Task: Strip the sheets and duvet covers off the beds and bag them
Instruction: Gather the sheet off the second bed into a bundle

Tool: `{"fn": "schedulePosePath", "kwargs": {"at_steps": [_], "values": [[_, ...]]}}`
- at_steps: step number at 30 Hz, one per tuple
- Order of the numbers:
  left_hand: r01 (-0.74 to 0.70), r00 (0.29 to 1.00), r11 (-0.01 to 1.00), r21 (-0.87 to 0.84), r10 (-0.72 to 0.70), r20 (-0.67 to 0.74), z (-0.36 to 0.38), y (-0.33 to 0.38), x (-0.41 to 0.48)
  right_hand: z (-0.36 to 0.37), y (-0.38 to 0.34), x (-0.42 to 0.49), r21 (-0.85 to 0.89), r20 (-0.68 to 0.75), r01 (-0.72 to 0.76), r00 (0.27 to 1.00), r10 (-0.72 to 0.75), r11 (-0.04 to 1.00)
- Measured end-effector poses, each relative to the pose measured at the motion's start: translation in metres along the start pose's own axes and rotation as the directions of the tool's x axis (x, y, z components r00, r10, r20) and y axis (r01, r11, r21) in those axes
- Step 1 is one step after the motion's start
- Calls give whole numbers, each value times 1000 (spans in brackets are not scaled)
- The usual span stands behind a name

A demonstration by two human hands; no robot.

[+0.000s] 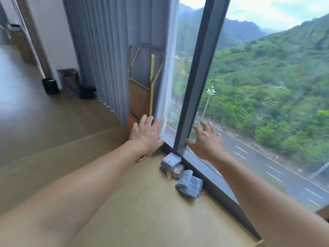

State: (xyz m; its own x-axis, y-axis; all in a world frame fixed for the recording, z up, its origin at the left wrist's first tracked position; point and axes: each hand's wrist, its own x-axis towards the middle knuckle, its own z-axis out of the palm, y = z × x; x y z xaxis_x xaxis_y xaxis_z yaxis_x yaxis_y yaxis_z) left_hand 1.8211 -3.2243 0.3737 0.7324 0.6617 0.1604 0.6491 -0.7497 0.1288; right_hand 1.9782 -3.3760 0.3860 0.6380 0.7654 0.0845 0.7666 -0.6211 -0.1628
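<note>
Head view is blurring; left hand (146, 135) fingers spread flat touching white sheer curtain (164, 97), right hand (206, 140) open beside window frame (199, 75); packets (179, 172) lying below frame.

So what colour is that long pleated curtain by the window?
The pleated curtain is a muted grey-blue, plain, no pattern; the head view shows it best.

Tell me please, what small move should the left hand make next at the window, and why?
Probably close the left hand on the edge of the sheer white curtain and draw it aside. The open fingers already rest against its lower hem beside the pleated grey curtain, while the right hand hovers open at the dark window frame.
</note>
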Motion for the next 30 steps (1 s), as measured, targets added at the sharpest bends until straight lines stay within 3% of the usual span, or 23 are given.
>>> {"fn": "schedulePosePath", "kwargs": {"at_steps": [8,17,25,30], "values": [[249,967,967,56,-245,-68,-21,-87,87,7,-85,159,46,18,285,958,-286,957],[527,847,849,48,-519,-119,-34,-226,136,36,-224,295,69,2,514,857,-516,855],[620,774,785,12,-609,-175,-56,-392,190,68,-410,389,40,21,662,749,-663,749],[625,769,779,39,-607,-203,-81,-487,228,75,-501,452,71,-22,661,750,-661,747]]}}
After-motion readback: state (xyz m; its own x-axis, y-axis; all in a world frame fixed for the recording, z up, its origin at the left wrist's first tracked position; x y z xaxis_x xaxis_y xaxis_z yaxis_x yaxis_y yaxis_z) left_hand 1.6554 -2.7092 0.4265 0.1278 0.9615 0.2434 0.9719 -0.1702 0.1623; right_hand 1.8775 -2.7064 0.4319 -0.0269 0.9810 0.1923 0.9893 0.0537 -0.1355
